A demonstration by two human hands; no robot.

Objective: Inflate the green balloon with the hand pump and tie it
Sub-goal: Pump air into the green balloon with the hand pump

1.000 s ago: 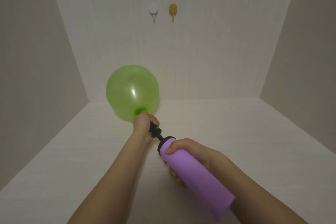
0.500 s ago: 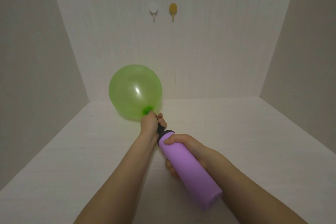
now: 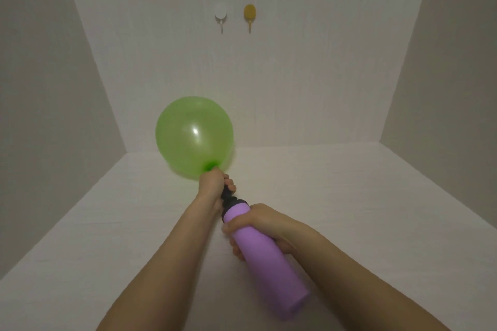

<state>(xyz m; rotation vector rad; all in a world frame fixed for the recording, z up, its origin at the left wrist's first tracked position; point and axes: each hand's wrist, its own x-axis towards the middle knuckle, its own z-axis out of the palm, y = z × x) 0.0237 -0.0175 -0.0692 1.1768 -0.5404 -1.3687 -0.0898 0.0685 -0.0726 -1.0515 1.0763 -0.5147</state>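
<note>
The green balloon [image 3: 194, 136] is round and partly inflated, held up above the white table [image 3: 336, 196]. My left hand [image 3: 213, 184] grips its neck around the black nozzle of the hand pump. The purple hand pump [image 3: 266, 255] slants from the nozzle down to the right. My right hand [image 3: 262, 226] wraps around the upper end of the purple barrel, close behind the black collar [image 3: 232, 200]. The balloon's mouth is hidden inside my left fist.
White walls enclose the table at the back and on both sides. A white hook [image 3: 221, 17] and a yellow hook [image 3: 249, 15] are stuck high on the back wall.
The purple barrel slid forward towards the nozzle, closing the black shaft that showed a second ago. The balloon shifted slightly right and looks a little bigger.
</note>
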